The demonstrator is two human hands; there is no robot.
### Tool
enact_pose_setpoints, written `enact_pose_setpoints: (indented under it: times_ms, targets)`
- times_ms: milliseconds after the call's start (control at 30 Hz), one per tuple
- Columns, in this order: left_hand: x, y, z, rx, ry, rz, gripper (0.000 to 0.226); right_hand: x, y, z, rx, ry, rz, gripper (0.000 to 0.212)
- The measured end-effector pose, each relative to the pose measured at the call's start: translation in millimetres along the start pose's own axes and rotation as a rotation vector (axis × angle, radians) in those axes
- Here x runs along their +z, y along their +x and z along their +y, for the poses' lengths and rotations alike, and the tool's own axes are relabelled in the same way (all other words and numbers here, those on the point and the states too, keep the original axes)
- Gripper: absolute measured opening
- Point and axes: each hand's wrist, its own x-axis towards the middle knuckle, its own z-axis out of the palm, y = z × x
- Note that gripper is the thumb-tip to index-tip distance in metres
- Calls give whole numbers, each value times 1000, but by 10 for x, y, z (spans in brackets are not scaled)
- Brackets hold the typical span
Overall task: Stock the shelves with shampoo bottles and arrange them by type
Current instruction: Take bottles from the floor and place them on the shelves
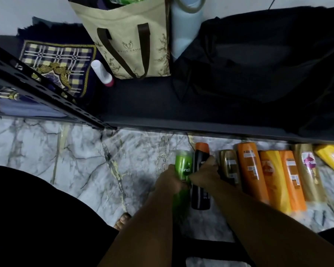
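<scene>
Down on the marble floor (66,151), just in front of the black shelf (181,105), the shampoo bottles lie flat in a row, side by side. Orange (251,170) and gold (228,162) ones sit to the right, well clear of the tote bag (127,45) up on the shelf. Both hands are at the left end of the row. The left hand (170,180) is curled round the middle of the green Sunsilk bottle (183,164). The right hand (205,174) is wrapped over the black bottle (201,197) beside it, fingers tucked down its far side against the gold one. These look like stiff, glossy plastic, probably slick and fairly weighty if full, but not fragile. A full wrap round the waist, as here, should hold better than pinching the cap.
</scene>
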Motion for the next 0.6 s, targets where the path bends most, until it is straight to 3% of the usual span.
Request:
enact_pose_setpoints:
  times_ms: [200, 300, 467, 600]
  targets:
    - [9, -16, -51, 13, -32, 57, 75, 1, -4, -30, -64, 96, 77, 87]
    - [-73, -11, -33, -4, -56, 66, 77, -144, 34, -43, -10, 184, 23, 95]
    - [-159, -97, 76, 150, -150, 132, 67, -391, 29, 12, -91, 479, -77, 33]
    - [-219, -271, 260, 266, -298, 156, 73, -595, -315, -110, -179, 570, -153, 37]
